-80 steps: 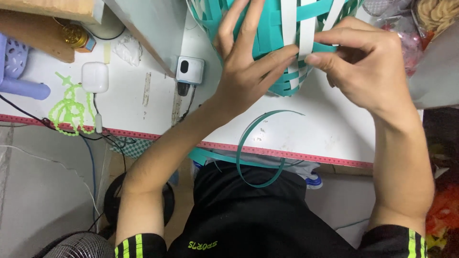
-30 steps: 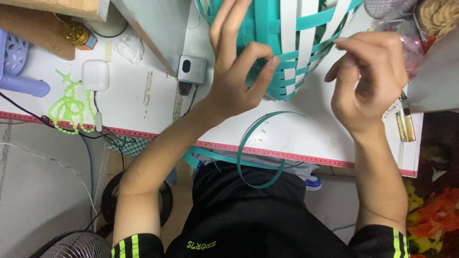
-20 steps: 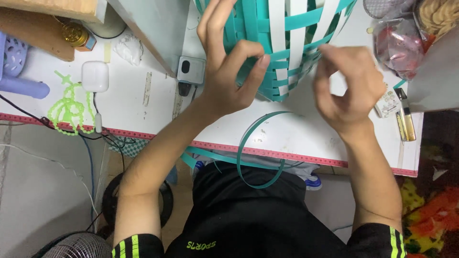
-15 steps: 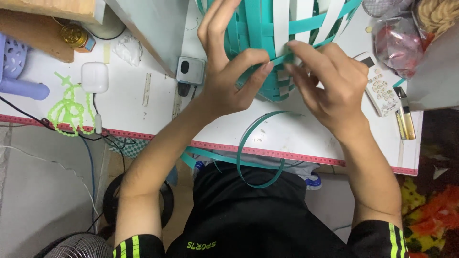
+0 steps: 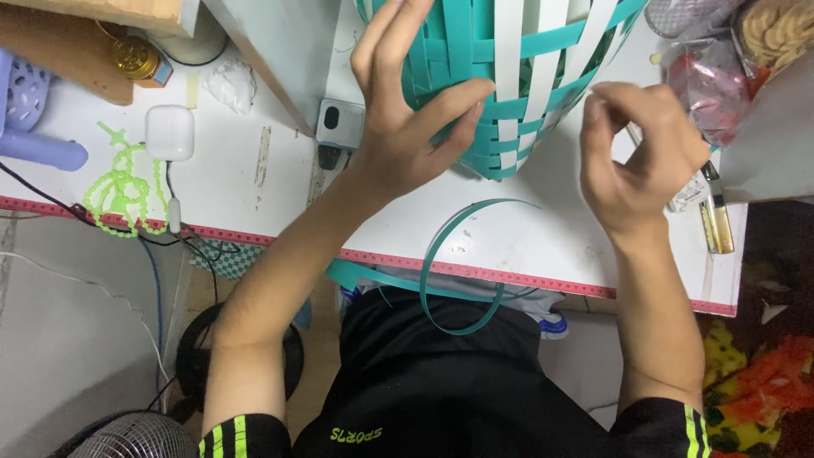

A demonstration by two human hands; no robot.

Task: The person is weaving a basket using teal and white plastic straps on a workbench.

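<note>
Two hands work at a rounded basket (image 5: 509, 76) woven from flat, smooth plastic strips, teal crossed with white, sitting at the far edge of the white desk (image 5: 254, 182). Your left hand (image 5: 407, 127) lies spread on its left side, fingers open, thumb pressed along a teal band. Your right hand (image 5: 644, 157) hangs just right of the basket, fingertips pinched together; whether it holds anything, you cannot tell. Half a second ago that hand was against the weave beside your left thumb; now it has drawn clear. A loose teal strip (image 5: 462, 263) curls in a loop over the desk's near edge.
</note>
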